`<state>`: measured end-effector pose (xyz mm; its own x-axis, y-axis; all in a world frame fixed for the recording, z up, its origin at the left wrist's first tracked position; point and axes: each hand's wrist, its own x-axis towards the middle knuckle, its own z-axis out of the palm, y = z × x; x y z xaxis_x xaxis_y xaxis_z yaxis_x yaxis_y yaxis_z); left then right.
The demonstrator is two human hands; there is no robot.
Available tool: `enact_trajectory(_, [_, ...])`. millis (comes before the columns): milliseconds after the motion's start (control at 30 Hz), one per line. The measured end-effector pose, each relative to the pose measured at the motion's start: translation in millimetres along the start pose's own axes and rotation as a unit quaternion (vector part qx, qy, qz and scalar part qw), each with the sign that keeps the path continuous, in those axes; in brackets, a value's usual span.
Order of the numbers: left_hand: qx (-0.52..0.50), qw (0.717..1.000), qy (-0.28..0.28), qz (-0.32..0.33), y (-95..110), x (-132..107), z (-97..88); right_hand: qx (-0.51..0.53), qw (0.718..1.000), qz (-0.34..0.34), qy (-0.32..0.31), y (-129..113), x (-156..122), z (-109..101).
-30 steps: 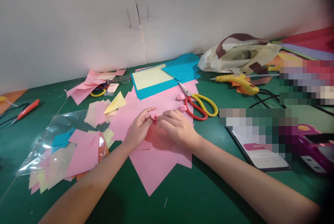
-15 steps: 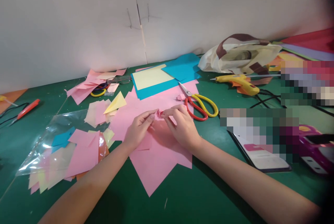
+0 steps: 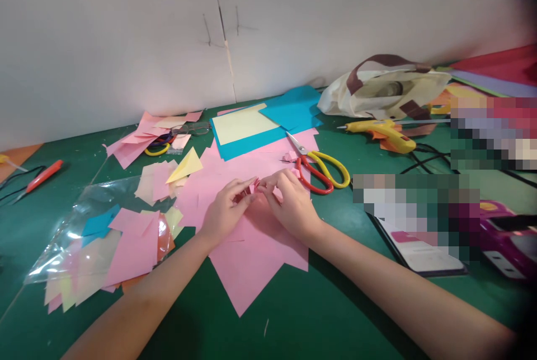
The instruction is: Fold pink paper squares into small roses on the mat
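Note:
My left hand point(image 3: 229, 206) and my right hand point(image 3: 291, 203) meet over pink paper sheets point(image 3: 251, 270) in the middle of the table. Between their fingertips is a small folded piece of pink paper point(image 3: 254, 185), pinched from both sides and partly covered by the fingers. Just beyond my right hand lie scissors point(image 3: 302, 150) with one red and one yellow handle, blades toward the back left. A small pink paper scrap point(image 3: 289, 157) sits beside the blades.
To the left, paper pieces lie in and around a clear plastic bag point(image 3: 94, 203). Blue sheets point(image 3: 293, 108) lie at the back, near a cloth bag point(image 3: 377, 91). On the right are a yellow glue gun point(image 3: 381, 131), cords and a phone point(image 3: 432, 253). A red-handled tool point(image 3: 45, 175) lies far left.
The fingers of my left hand have shifted slightly on the small pink paper, and less of it shows now. My right hand has barely moved. Nothing else has changed place.

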<state>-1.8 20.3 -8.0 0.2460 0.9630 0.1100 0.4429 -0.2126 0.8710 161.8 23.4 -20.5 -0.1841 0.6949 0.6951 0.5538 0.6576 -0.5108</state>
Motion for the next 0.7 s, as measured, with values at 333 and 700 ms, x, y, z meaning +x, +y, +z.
enact_trajectory(333, [-0.112, 0.992, 0.014, -0.059, 6.9, -0.4, -0.3, -0.028, 0.994, -0.106, 0.005, -0.8, 2.0, -2.2])
enact_trajectory(700, [-0.077, 0.995, -0.070, 0.011, -1.8, 0.0, 3.2, -0.061, 0.989, -0.132, -0.003, 1.7, 0.6, -2.7])
